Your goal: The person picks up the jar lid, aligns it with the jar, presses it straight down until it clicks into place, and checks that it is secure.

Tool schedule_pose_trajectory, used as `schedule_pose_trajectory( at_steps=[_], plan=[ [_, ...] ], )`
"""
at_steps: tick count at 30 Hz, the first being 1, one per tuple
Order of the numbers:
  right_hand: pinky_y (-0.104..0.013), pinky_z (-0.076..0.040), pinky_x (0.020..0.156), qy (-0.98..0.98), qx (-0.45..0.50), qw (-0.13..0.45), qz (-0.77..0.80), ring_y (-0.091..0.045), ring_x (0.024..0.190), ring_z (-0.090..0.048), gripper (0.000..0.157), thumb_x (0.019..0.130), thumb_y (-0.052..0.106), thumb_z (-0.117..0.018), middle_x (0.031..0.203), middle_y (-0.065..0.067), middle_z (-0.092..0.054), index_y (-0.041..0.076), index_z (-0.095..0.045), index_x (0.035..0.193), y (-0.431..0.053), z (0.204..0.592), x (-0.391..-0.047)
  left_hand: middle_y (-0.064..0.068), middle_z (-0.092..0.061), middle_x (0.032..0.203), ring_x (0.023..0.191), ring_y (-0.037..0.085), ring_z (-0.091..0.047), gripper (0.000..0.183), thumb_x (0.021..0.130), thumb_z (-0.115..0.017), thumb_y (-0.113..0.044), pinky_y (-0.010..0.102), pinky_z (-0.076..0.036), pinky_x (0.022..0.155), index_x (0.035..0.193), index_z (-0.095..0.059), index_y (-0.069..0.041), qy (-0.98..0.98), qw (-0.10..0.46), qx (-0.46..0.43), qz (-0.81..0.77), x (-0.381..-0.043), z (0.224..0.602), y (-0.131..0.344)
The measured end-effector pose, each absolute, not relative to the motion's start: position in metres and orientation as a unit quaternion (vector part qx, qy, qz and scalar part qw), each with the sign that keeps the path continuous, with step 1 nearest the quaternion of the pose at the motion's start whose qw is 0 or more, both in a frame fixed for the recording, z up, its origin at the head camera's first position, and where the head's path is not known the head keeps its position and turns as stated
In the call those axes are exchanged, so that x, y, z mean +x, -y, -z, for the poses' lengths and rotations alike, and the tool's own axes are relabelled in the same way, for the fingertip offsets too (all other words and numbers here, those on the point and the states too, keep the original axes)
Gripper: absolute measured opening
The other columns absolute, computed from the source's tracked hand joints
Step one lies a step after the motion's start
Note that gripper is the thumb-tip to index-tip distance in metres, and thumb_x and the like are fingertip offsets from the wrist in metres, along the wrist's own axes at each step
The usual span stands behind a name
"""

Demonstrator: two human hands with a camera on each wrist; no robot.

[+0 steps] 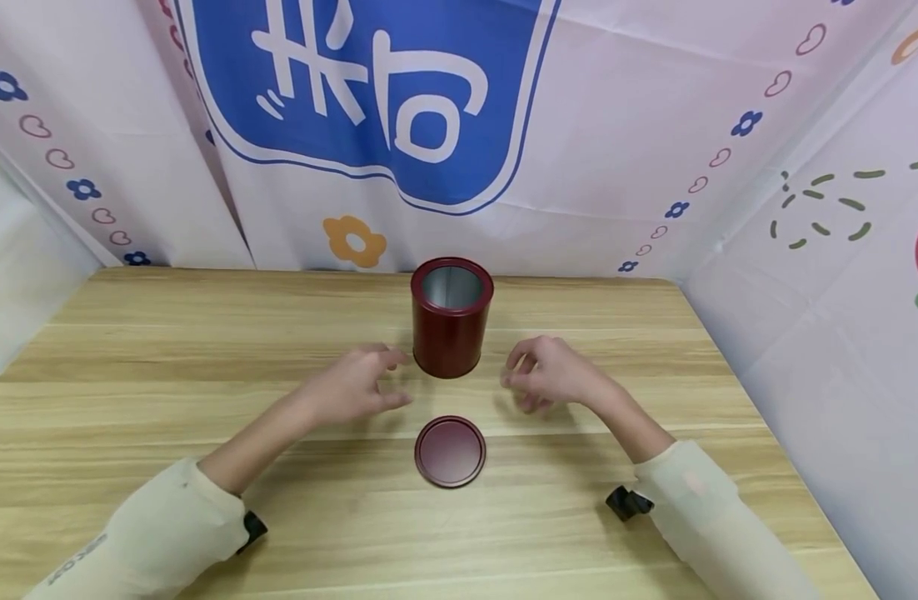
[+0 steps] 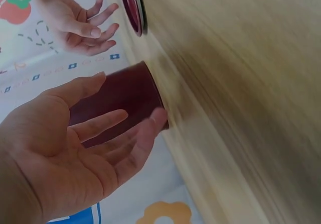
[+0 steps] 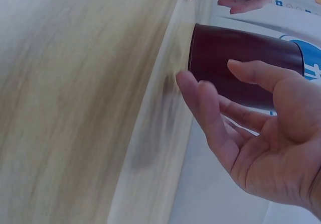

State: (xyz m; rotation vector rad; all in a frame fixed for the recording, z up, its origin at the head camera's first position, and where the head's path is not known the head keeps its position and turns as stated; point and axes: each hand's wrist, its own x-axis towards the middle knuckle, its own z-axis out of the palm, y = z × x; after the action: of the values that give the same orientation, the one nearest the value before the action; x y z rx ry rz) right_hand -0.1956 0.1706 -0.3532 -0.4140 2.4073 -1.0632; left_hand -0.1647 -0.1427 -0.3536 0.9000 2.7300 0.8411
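Note:
A dark red metal tin [image 1: 448,343] stands upright on the table, its top uncovered and its bare metal inside showing. In front of it, towards the person, a round red lid [image 1: 450,452] lies flat. My left hand [image 1: 357,385] is just left of the tin, fingers spread and loosely bent, holding nothing. On the other side my right hand [image 1: 551,372] hovers with relaxed, half-bent fingers, also holding nothing. In the left wrist view the left fingers overlap the tin [image 2: 118,96]; the right wrist view shows the right thumb in front of the tin [image 3: 241,53].
The wood-grain table [image 1: 167,358] ends at the back against a white printed cloth [image 1: 616,142] with a blue sign. Another white cloth wall [image 1: 819,358] runs along the right side. Dark straps [image 1: 630,503] show at both sleeve cuffs.

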Motion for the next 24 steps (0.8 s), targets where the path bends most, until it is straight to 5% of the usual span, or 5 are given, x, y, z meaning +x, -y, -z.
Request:
schedule_pose_trajectory(
  at_steps=[3, 9, 24],
  plan=[
    [-0.043, -0.063, 0.053, -0.863, -0.153, 0.268, 0.399, -0.028, 0.062, -0.074, 0.018, 0.098, 0.013, -0.070, 0.085, -0.018, -0.069, -0.001, -0.066, 0.109, -0.168, 0.356, -0.194, 0.021, -0.068, 0.112, 0.094, 0.030, -0.069, 0.044, 0.093, -0.077, -0.019, 0.036, -0.059, 0.076, 0.125, -0.065, 0.008, -0.909, 0.092, 0.289, -0.285, -0.164, 0.355, 0.139],
    [-0.042, -0.064, 0.056, -0.824, -0.135, 0.331, 0.439, -0.031, 0.066, -0.075, 0.028, 0.097, 0.016, -0.073, 0.087, -0.020, -0.067, -0.002, -0.062, 0.115, -0.163, 0.359, -0.189, 0.011, -0.061, 0.087, 0.054, 0.018, -0.067, 0.047, 0.095, -0.075, -0.017, 0.031, -0.058, 0.059, 0.131, -0.060, 0.009, -0.885, 0.186, 0.244, -0.351, -0.160, 0.358, 0.133],
    [-0.044, -0.065, 0.063, -0.747, -0.142, 0.420, 0.495, -0.036, 0.078, -0.077, 0.034, 0.100, 0.011, -0.067, 0.096, -0.020, -0.066, -0.007, -0.058, 0.127, -0.159, 0.363, -0.182, 0.019, -0.064, 0.105, 0.063, 0.029, -0.073, 0.046, 0.100, -0.068, -0.016, 0.040, -0.064, 0.059, 0.136, -0.055, 0.009, -0.808, 0.319, 0.168, -0.467, -0.157, 0.363, 0.124]
  ],
)
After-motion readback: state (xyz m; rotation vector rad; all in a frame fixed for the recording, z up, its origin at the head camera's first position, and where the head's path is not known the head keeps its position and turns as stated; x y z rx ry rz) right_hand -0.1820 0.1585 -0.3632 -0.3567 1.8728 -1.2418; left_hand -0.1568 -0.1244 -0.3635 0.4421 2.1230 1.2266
